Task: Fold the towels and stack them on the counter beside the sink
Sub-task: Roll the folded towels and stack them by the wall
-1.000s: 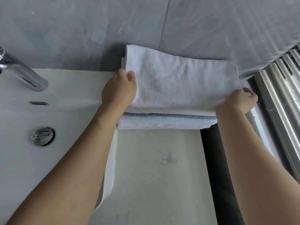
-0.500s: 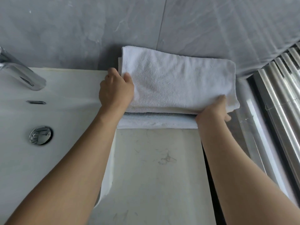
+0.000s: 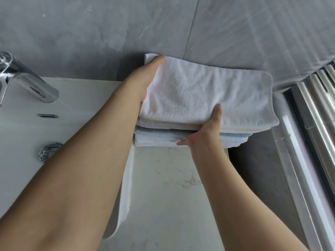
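Note:
A stack of folded towels sits on the marble counter (image 3: 172, 196), against the grey wall and right of the sink (image 3: 21, 134). A white towel (image 3: 203, 91) lies on top, over a blue-grey towel (image 3: 159, 130) and a pale towel (image 3: 155, 141) at the bottom. My left hand (image 3: 145, 78) lies flat against the stack's left side, fingers reaching to the back corner. My right hand (image 3: 203, 132) is at the middle of the front edge, thumb on top of the white towel and fingers against the lower layers.
A chrome faucet (image 3: 29, 82) and drain (image 3: 48, 151) belong to the white sink on the left. Right of the counter is a dark gap (image 3: 253, 169), then ribbed metal slats (image 3: 319, 124). The stack's right end overhangs the counter edge.
My left hand went from holding the front left corner to lying flat along the left side. My right hand slid left along the front edge, from the right corner to the middle.

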Demonstrator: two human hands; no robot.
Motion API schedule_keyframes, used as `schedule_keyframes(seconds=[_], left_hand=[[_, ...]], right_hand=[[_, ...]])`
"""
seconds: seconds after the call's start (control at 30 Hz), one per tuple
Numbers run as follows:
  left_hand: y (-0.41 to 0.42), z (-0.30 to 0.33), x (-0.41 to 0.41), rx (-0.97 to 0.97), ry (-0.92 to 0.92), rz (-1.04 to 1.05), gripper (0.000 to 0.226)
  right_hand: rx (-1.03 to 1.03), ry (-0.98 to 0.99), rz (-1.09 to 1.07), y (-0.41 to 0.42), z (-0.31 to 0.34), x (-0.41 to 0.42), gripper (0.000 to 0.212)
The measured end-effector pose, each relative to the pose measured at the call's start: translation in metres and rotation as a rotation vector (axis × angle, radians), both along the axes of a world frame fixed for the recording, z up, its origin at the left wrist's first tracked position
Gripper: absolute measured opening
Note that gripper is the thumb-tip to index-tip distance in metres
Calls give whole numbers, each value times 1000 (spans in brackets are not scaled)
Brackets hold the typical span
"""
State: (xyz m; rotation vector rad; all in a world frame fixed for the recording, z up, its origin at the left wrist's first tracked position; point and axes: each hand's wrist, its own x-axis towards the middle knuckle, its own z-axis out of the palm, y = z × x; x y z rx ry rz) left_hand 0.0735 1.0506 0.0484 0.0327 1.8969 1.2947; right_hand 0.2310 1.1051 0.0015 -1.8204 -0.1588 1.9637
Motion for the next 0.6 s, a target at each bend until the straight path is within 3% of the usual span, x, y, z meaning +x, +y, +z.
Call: schedule_keyframes(seconds=[0.17,0.37,0.43,0.6], left_hand=[[0,-18,-10,-54,78,88,48],[-6,-26,-17,-60,82,63,30],[-8,-25,-14,-40,41,29,35],[-16,-24,-6,-40,5,-46,87]], right_hand=[[45,-50,53,-18,0,-7,128],[32,-37,9,-23,-1,-12,133],[29,-32,-37,-23,-2,-15,135],[33,-28,-38,-19,-14,-18,142]])
